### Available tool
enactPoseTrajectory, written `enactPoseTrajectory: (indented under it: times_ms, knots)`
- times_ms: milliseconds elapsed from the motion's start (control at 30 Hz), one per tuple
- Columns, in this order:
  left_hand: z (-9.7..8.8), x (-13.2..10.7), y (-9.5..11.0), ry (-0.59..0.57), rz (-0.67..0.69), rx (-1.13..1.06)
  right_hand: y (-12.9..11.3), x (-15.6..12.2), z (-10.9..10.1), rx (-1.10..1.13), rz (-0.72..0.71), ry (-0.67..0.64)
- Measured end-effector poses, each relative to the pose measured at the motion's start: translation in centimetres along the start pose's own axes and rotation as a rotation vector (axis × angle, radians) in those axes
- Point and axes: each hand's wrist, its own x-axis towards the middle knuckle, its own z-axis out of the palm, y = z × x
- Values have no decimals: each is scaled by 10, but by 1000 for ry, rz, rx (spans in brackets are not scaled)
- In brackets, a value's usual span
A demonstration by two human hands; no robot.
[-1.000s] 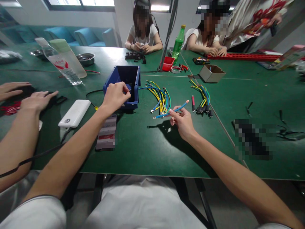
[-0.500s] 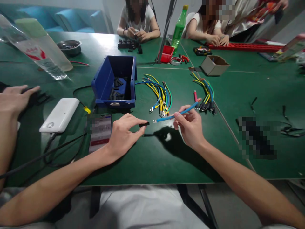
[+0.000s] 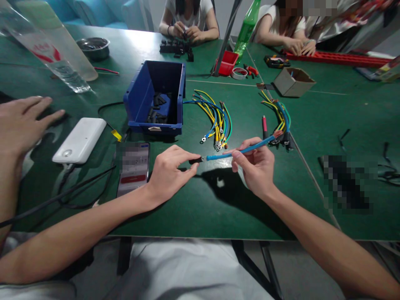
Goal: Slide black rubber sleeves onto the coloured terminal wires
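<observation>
Between thumb and index finger, my left hand (image 3: pixel 170 173) pinches a small black sleeve (image 3: pixel 196 160). My right hand (image 3: pixel 256 168) grips a thick blue cable (image 3: pixel 253 146) with bare copper strands at its far right end. The cable's left end, with a metal lug, meets the sleeve's opening; how far inside it sits I cannot tell. Behind my hands lies a bundle of yellow, blue and green wires (image 3: pixel 215 118) with ring terminals. To the right, a second wire bundle (image 3: pixel 278 110) has black-covered ends, beside a red-and-black piece (image 3: pixel 264 127).
A blue bin (image 3: pixel 156 127) holds several black sleeves. Nearby are a phone (image 3: pixel 134 168), a white power bank (image 3: pixel 79 141) with cables, and a cardboard box (image 3: pixel 293 82). Another person's hand (image 3: pixel 25 121) rests at the left. Co-workers sit across the table, near a green bottle (image 3: pixel 246 31).
The black sleeve and the cable's lug end have come together; a gap showed between them before. The whole view has shifted slightly. The neighbour's hand at the left has changed its pose.
</observation>
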Motion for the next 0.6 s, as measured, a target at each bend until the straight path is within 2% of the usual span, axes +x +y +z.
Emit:
enactPoseTrajectory:
  times_ms: [400,600]
  knots:
    - [0,-2,-2,36,134,44,-3,-3,1,-105,-120,-64]
    - [2,-5,-5,27,183,81,-2,-2,2,-56,-26,-44]
